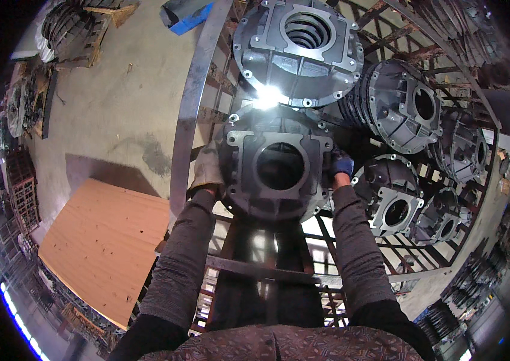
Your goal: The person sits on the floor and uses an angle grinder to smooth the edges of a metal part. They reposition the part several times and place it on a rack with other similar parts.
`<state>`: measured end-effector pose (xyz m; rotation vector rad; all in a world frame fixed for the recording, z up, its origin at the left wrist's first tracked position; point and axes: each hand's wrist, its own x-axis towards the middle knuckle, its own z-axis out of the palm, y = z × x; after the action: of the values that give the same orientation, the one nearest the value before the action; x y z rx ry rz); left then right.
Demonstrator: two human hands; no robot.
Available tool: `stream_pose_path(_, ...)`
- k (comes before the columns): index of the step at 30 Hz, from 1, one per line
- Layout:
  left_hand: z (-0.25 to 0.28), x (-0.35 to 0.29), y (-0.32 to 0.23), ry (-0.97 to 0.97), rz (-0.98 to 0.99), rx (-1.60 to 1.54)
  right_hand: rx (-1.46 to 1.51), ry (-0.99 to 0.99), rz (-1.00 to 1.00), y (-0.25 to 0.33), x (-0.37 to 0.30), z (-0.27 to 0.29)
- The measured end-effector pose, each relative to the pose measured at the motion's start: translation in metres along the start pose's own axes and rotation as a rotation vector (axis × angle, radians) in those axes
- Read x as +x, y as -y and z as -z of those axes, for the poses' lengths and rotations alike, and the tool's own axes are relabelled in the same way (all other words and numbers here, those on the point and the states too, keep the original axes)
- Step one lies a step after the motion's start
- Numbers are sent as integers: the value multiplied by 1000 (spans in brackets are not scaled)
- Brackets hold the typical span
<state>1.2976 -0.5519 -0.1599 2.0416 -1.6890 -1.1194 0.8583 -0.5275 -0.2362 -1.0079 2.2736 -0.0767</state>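
Between my arms is a round, dark grey cast metal housing point(321, 150) with a large central bore and a raised flat flange. My left hand point(207, 165), in a pale work glove, grips its left edge. On the opposite edge my right hand point(342, 165), in a blue and grey glove, is closed round the rim. The fingertips of both hands are hidden behind the casting. Just beyond it, a stack of similar housings point(297, 66) stands with a bright glare at its lower left edge.
More stacked housings point(402, 108) fill the right side of a metal cage crate point(190, 108). The crate's front bar point(261, 269) crosses near my body. At left lies a wooden board point(107, 240) on the concrete floor side, and a blue container point(189, 18) stands at the far edge.
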Motion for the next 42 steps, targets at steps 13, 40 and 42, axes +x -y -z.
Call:
stream_pose_path(13,36,-14,-69,139,366,-630,444,-59,77,-15,8,-11)
stream_pose_path(40,46,-25,-77,41,135,71,176,-237,106,30,-17,46)
stream_pose_path(42,53,-44,-92,-36,170,3,217,-484,224,74,-22,87)
